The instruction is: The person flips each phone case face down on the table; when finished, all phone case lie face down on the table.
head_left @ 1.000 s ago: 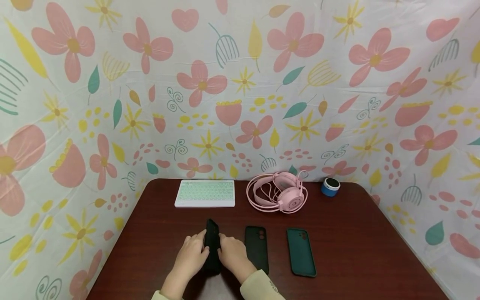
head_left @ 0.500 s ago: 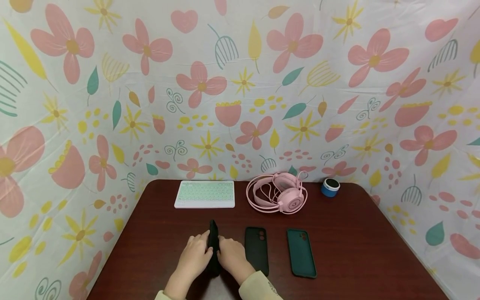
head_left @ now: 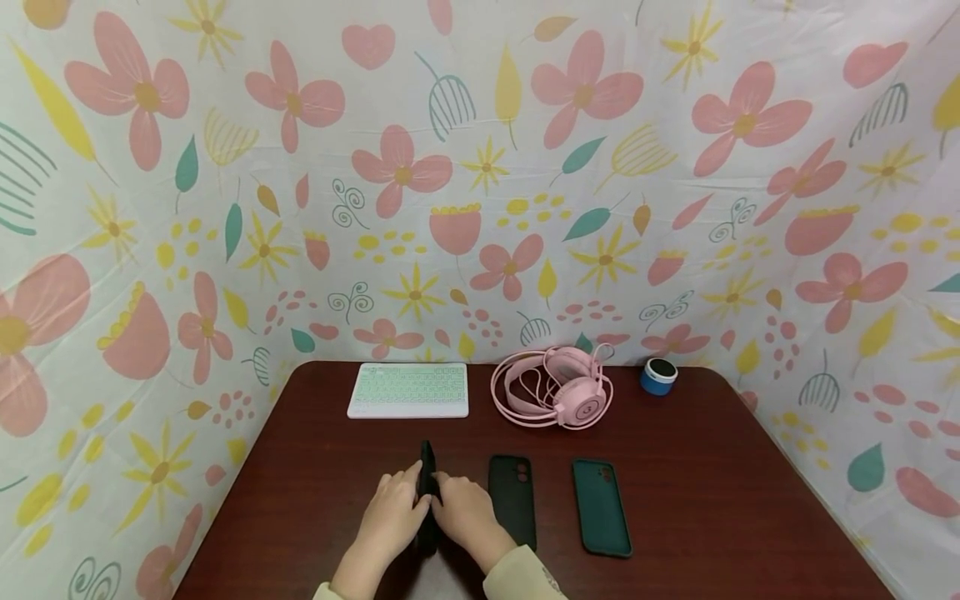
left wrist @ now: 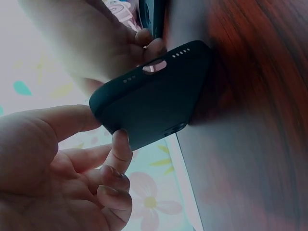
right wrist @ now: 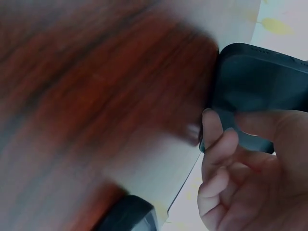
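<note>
We've got the black phone case (head_left: pixel 427 492) stood on edge, lower middle of the frame, left hand (head_left: pixel 390 517) and right hand (head_left: pixel 467 512) both clamped on it. Best to keep our grip even so it doesn't flop onto the surface (head_left: pixel 697 500).

We see the left hand (left wrist: pixel 53 168) gripping a black phone case (left wrist: pixel 154 91) by its near corner, thumb (left wrist: pixel 57 122) on one face and a fingertip on the opposite edge. Beyond the case, fingers of the right hand (left wrist: pixel 110 43) hold its far side. The case stands on edge, tilted, against the dark wood table (left wrist: pixel 250 120).
</note>
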